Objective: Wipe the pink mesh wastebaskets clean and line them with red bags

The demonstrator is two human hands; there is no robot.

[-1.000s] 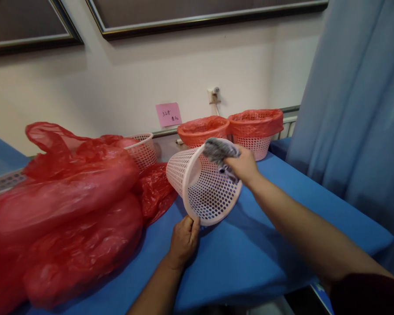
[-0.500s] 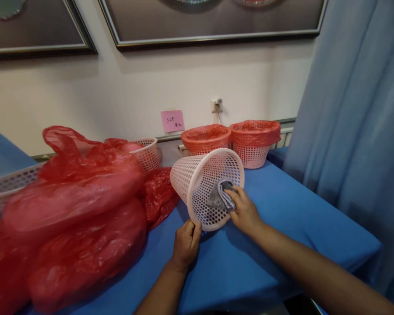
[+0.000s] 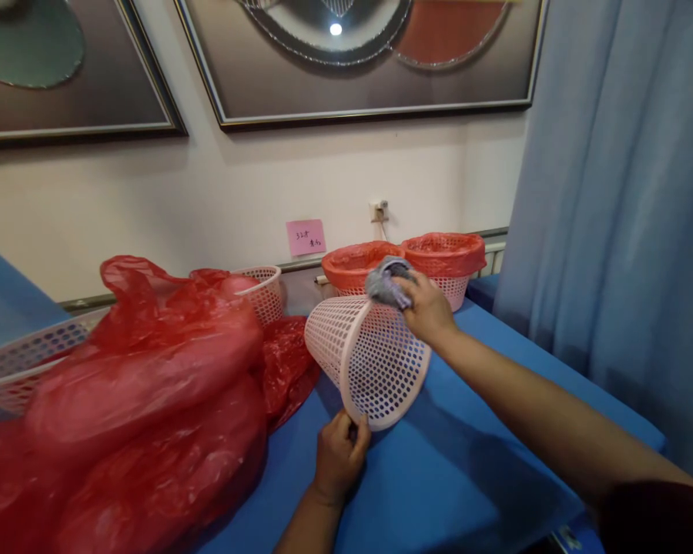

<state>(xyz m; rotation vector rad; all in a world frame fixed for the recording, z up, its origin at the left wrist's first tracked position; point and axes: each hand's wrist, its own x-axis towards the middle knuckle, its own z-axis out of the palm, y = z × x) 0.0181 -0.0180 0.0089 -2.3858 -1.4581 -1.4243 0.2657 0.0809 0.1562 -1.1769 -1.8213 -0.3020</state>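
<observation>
A pale pink perforated basket (image 3: 369,354) lies tipped on its side on the blue table (image 3: 450,477), its mouth turned toward me. My left hand (image 3: 339,458) grips its lower rim from below. My right hand (image 3: 426,306) is closed on a grey cloth (image 3: 384,281) and presses it against the basket's upper rim.
A big heap of red plastic bags (image 3: 144,408) covers the table's left side, over a long white basket (image 3: 23,362). Another pink basket (image 3: 262,292) stands behind the heap. Two baskets lined with red bags (image 3: 447,258) stand at the back by the wall. A blue curtain (image 3: 617,200) hangs at the right.
My right hand with the cloth has come out from inside the basket and moved up to its top rim. The camera has tilted upward; my left hand keeps its grip.
</observation>
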